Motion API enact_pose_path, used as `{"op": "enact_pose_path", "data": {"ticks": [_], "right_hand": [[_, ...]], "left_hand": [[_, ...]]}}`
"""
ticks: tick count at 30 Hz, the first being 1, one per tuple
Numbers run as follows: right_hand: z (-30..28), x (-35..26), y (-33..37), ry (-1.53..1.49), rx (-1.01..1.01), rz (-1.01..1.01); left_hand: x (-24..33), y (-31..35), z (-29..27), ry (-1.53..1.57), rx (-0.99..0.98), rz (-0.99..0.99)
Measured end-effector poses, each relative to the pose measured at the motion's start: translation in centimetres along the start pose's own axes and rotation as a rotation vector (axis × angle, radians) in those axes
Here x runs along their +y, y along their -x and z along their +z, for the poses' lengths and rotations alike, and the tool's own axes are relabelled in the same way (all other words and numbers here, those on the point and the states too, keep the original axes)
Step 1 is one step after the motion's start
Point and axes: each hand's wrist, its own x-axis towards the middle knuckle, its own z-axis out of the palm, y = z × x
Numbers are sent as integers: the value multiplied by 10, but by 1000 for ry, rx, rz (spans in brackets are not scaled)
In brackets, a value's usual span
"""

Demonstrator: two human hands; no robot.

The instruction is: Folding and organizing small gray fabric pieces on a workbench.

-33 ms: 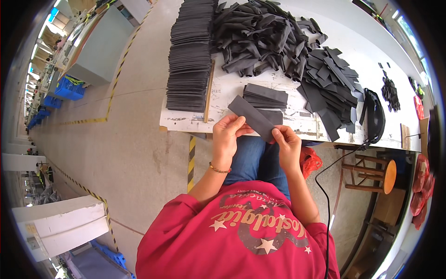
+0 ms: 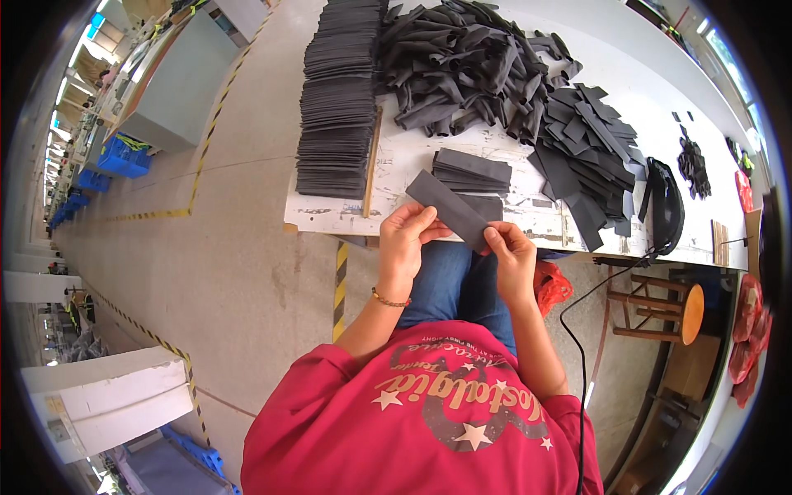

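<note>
A flat black fabric strip (image 2: 448, 208) is held slantwise between my two hands, just over the table's front edge. My left hand (image 2: 407, 228) pinches its lower edge near the middle, thumb on top. At the strip's right end, my right hand (image 2: 512, 247) grips the corner between thumb and fingers. Right behind it on the table lies a small stack of similar black strips (image 2: 472, 171), and another strip (image 2: 485, 206) shows partly beneath the held one. A long row of tightly packed flat black strips (image 2: 334, 124) runs along the table's left side.
A heap of rolled black pieces (image 2: 450, 62) and a loose pile of flat strips (image 2: 584, 148) cover the white table (image 2: 404, 157). A wooden bar (image 2: 373, 161) edges the packed row. To the right are a black curved object (image 2: 662, 206) with a cable and a wooden stool (image 2: 691, 313).
</note>
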Motion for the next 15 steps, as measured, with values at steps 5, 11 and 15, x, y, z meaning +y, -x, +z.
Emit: {"op": "enact_pose_path", "data": {"ticks": [5,11,15], "right_hand": [[-9,2,-1,87,11,-5],[-19,14,4,216,-20,53],[-16,13,2,128,-38,82]], "left_hand": [[-4,-1,-15,-60,133,29],[-15,14,-42,-85,65,-69],[-15,19,-31,67,98,-53]]}}
